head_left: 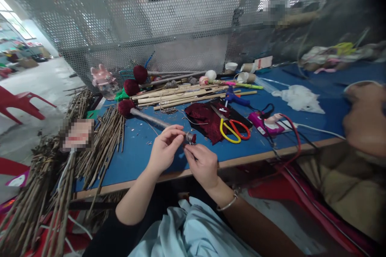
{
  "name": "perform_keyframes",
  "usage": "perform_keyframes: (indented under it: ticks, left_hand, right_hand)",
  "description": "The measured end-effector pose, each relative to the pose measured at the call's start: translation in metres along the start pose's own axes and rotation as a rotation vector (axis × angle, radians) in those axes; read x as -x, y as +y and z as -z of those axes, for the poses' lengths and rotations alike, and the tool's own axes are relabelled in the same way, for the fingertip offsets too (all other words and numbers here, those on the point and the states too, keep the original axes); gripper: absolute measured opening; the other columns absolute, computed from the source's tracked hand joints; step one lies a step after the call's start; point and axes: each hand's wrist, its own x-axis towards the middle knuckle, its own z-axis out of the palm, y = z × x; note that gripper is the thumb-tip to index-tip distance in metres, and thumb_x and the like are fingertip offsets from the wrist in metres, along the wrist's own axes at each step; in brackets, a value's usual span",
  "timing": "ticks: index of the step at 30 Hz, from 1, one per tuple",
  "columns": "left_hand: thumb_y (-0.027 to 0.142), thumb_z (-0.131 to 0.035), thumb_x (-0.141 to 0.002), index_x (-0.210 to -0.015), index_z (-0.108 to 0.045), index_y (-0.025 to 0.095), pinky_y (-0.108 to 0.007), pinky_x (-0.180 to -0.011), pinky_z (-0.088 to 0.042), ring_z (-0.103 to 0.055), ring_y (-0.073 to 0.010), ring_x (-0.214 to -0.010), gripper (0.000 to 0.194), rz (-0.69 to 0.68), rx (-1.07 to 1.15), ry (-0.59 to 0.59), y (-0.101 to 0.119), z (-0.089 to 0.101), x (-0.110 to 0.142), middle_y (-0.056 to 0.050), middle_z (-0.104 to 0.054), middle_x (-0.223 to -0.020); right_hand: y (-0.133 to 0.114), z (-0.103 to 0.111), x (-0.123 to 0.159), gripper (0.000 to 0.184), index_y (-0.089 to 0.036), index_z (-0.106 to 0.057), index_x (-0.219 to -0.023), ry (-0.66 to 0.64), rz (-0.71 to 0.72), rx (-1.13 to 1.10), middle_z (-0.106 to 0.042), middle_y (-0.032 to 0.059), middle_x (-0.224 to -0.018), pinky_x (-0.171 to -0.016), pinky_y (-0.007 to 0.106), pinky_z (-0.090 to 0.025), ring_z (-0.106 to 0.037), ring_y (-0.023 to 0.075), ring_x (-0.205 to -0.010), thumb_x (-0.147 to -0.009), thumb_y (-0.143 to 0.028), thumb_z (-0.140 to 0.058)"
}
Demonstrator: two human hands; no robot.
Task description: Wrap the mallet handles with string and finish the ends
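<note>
A grey-wrapped stick (150, 119) with a dark red fuzzy ball (126, 108) on its far end lies slanted over the blue table. My left hand (164, 148) grips its near end, where some dark red material (193, 138) shows at the tip. Just below that tip, the fingers of my right hand (203, 164) are pinched together; whatever sits between them is too small to make out. Beyond my hands lies a piece of dark red lace cloth (205, 118), with scissors (230, 128) with yellow and red handles resting on it.
Bundled thin twigs (102, 144) cover the table's left end. Pale wooden sticks (181, 94) and more red-balled sticks lie behind. A blue glue gun (237, 97), a purple box (267, 123) with cables and a white plastic bag (301, 98) are rightward. Another person's arm (366, 118) is far right.
</note>
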Motion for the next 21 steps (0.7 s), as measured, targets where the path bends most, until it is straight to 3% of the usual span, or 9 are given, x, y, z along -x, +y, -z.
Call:
perform_keyframes:
  ticks: [7,11,14,17,21]
  left_hand:
    - [0.025,-0.063,-0.075,-0.097,-0.057,0.016,-0.027,-0.077,-0.048,-0.059,-0.0133,-0.083,0.024,0.057,0.054,0.035,-0.004,-0.009,0.004,-0.006,-0.059,-0.097]
    - [0.026,-0.060,-0.078,-0.090,-0.058,0.016,-0.026,-0.076,-0.048,-0.057,-0.0151,-0.088,0.016,-0.027,-0.024,0.044,0.002,-0.006,0.009,-0.007,-0.056,-0.100]
    - [0.028,-0.055,-0.082,-0.083,-0.058,0.016,-0.026,-0.076,-0.048,-0.056,-0.0165,-0.091,0.013,-0.072,-0.085,0.046,0.008,-0.003,0.013,-0.009,-0.054,-0.104]
    - [0.032,-0.055,-0.083,-0.084,-0.059,0.016,-0.025,-0.072,-0.048,-0.056,-0.0146,-0.084,0.017,-0.060,-0.146,0.049,0.011,-0.002,0.017,-0.007,-0.055,-0.098]
    - [0.032,-0.063,-0.077,-0.085,-0.063,0.016,-0.025,-0.071,-0.048,-0.057,-0.0141,-0.080,0.018,-0.018,-0.219,0.054,0.011,-0.004,0.015,-0.006,-0.057,-0.093]
  right_hand:
    - [0.004,0.004,0.008,0.015,-0.016,-0.070,-0.086,0.065,-0.114,-0.092,-0.069,0.0081,-0.075,-0.068,0.028,-0.047,-0.061,0.0162,-0.069,-0.084,-0.020,-0.056]
    - [0.004,0.007,0.002,0.024,-0.016,-0.070,-0.091,0.051,-0.428,-0.321,-0.068,0.0068,-0.073,-0.058,0.027,-0.048,-0.060,0.0154,-0.061,-0.085,-0.031,-0.053]
    - [0.005,0.011,-0.012,0.029,-0.015,-0.071,-0.093,-0.049,-0.616,-0.534,-0.066,0.0043,-0.066,-0.047,0.024,-0.045,-0.054,0.0121,-0.049,-0.082,-0.038,-0.056]
    - [0.003,0.018,-0.032,0.029,-0.016,-0.072,-0.091,-0.115,-0.591,-0.587,-0.065,0.0030,-0.065,-0.047,0.023,-0.044,-0.052,0.0106,-0.048,-0.078,-0.039,-0.060]
    - [-0.009,0.034,-0.066,0.022,-0.019,-0.073,-0.086,-0.113,-0.360,-0.508,-0.067,0.0040,-0.072,-0.060,0.026,-0.048,-0.058,0.0136,-0.062,-0.079,-0.036,-0.061]
